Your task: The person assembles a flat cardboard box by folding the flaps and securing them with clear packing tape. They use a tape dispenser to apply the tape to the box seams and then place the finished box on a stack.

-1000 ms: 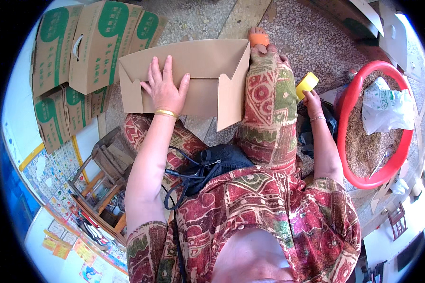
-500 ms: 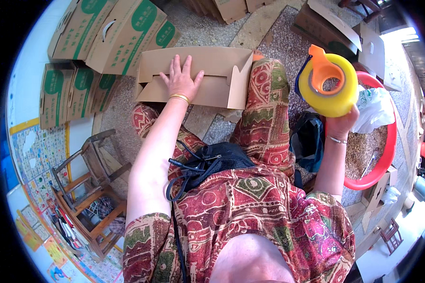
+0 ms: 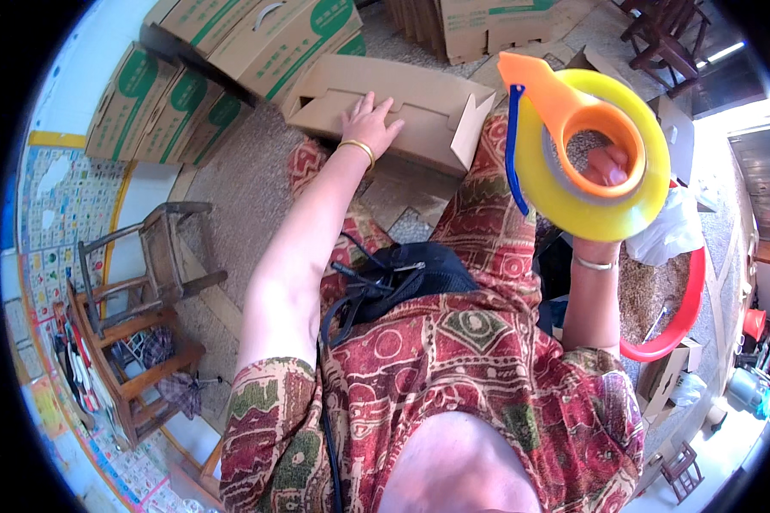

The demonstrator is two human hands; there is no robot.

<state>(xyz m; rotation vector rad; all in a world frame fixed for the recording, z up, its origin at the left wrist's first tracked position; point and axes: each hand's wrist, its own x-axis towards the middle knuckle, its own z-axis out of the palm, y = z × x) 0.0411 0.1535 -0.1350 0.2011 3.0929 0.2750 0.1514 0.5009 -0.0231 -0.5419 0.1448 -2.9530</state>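
A brown cardboard box [image 3: 441, 109] rests on its side near my knees, its top panels folded in and a side flap jutting out at the right. My left hand [image 3: 370, 128] lies on the panels with its fingers spread. At the right, my right hand [image 3: 608, 165] grips an orange tape dispenser [image 3: 565, 109] loaded with a big roll of yellow tape [image 3: 546, 190]. Some of its fingertips show through the dispenser's ring. The dispenser has a blue strip [image 3: 513, 154] along one side and is held up, apart from the box.
Printed cartons [image 3: 287, 44] are stacked at the far left, with folded cardboard [image 3: 496, 26] at the back. A red basin [image 3: 695, 286] of brown grainy material stands right, a white plastic bag [image 3: 672, 229] over its edge. Wooden chairs [image 3: 158, 256] are at the left.
The tape dispenser has come closer, and its ring has turned so my right fingertips show through it. The box has tilted and turned a little under my left hand. The whole view has shifted.
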